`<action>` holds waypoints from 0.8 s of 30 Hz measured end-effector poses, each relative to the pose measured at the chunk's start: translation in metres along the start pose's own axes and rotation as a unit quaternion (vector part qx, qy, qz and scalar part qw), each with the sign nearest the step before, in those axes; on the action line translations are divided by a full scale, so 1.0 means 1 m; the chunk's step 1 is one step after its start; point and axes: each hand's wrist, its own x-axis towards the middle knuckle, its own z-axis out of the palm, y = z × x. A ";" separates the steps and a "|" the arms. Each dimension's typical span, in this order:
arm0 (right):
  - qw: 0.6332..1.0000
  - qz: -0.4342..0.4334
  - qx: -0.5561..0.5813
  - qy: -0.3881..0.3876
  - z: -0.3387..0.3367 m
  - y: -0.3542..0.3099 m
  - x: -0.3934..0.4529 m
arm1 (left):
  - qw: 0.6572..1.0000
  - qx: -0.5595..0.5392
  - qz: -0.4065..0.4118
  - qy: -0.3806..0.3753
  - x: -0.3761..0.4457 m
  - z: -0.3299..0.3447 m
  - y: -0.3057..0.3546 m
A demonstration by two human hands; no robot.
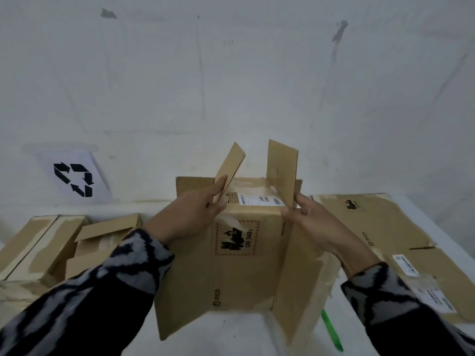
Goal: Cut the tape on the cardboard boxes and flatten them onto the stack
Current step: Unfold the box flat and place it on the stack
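A brown cardboard box [239,265] with a black hazard print and a white label stands in the middle of the white table, its far flaps raised. My left hand [195,211] grips the left raised flap [230,170] between thumb and fingers. My right hand [311,222] pinches the lower edge of the right raised flap [282,170]. The box's near end is open, with flaps spread toward me. On the right lies a stack of flattened boxes [401,240]. A green cutter [331,330] lies on the table under the box's right near flap.
At the left sit several unflattened boxes [41,247], one with an open flap [108,227]. A white sheet with a black recycling sign [74,178] leans on the grey wall behind. The table edge [437,222] runs along the right.
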 end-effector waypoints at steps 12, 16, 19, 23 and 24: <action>0.987 0.120 -0.080 -0.066 0.015 0.041 0.055 | 0.930 0.250 -0.164 0.214 0.029 0.102 -0.093; 0.974 0.165 0.124 0.090 0.013 0.098 0.012 | 0.920 -0.033 -0.243 0.307 -0.016 0.138 -0.149; 0.964 0.220 0.040 0.147 0.052 0.152 -0.005 | 0.937 -0.140 -0.306 0.093 -0.034 0.188 -0.167; 0.955 0.261 0.013 0.138 0.082 0.177 0.002 | 0.934 -0.142 -0.328 -0.001 -0.025 0.213 -0.170; 0.955 0.260 0.008 0.142 0.083 0.182 0.007 | 0.932 -0.132 -0.336 -0.019 -0.023 0.213 -0.171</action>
